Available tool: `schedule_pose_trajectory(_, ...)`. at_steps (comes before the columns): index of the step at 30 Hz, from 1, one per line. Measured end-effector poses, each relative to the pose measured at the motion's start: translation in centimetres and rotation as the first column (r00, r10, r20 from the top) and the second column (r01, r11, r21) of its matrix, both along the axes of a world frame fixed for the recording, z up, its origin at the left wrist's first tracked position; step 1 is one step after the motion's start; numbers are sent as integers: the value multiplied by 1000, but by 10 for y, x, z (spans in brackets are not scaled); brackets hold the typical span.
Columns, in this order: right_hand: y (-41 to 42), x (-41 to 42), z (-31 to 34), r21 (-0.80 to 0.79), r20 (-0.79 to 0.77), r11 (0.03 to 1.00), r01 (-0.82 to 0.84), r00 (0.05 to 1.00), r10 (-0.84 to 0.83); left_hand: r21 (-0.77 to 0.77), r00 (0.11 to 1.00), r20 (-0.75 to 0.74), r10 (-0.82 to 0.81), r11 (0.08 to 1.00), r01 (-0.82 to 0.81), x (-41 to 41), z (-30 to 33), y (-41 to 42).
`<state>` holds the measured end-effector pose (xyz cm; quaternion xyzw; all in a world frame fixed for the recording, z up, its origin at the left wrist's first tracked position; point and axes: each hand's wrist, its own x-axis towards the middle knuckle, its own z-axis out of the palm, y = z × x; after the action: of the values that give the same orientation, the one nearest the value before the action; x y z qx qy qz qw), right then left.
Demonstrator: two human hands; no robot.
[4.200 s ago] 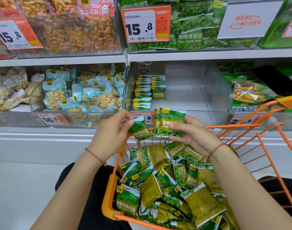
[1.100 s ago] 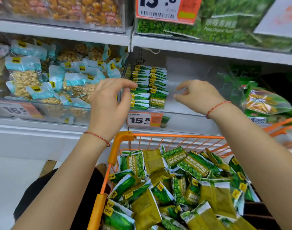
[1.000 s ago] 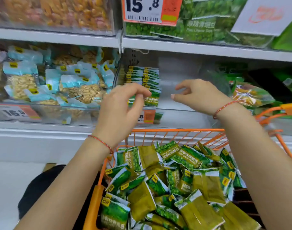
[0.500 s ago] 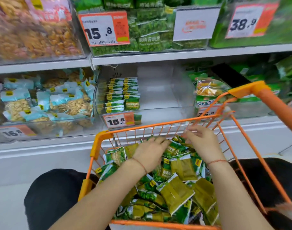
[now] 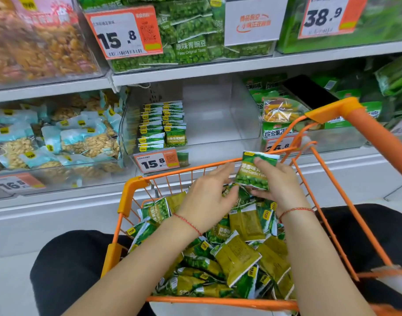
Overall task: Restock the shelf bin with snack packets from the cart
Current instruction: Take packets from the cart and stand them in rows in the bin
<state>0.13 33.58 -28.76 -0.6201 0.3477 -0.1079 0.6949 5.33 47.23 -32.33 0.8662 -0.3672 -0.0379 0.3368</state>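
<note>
My right hand pinches a packet upright over the cart, left hand loosely open; I'd square it before the bin.

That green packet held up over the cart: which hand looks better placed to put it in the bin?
The right hand, probably: it already holds the green packet, while the left hand lies among the cart's packets.

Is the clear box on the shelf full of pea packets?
No. The clear bin holds only two short rows of packets at its left; the rest is bare.
</note>
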Motion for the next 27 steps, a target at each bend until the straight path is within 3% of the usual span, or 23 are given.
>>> schedule_pose_trajectory(1,-3,0,-1,-18,33,998,67,997,-66,113,999,-51,2,994,4,1,-1,-1)
schedule_pose_trajectory(4,-6,1,0,-23,62,986,163,985,-162,439,968,-196,-159,868,232,-4,-9,-7)
schedule_pose_trajectory(8,-3,0,-1,-53,72,992,113,991,-109,438,960,-257,-108,873,215,-6,-15,-8)
schedule_pose_trajectory(10,-3,2,-1,-36,93,992,120,989,-116,368,969,-236,-73,916,159,0,-8,1)
schedule_pose_trajectory(12,-4,5,-3,42,121,992,120,985,-124,139,990,-144,2,990,18,8,-1,17)
schedule_pose_trajectory(14,-3,6,-4,124,134,987,99,984,-115,-167,988,70,140,978,-127,13,6,34)
schedule_pose_trajectory(16,0,9,-7,203,121,978,56,989,-82,-339,924,288,253,929,-149,13,14,46)
schedule_pose_trajectory(20,9,13,-16,260,91,964,-52,995,29,-429,818,499,287,902,-55,13,24,56)
schedule_pose_trajectory(27,21,9,-11,287,116,938,-197,979,170,-492,817,478,322,869,-55,13,22,53)
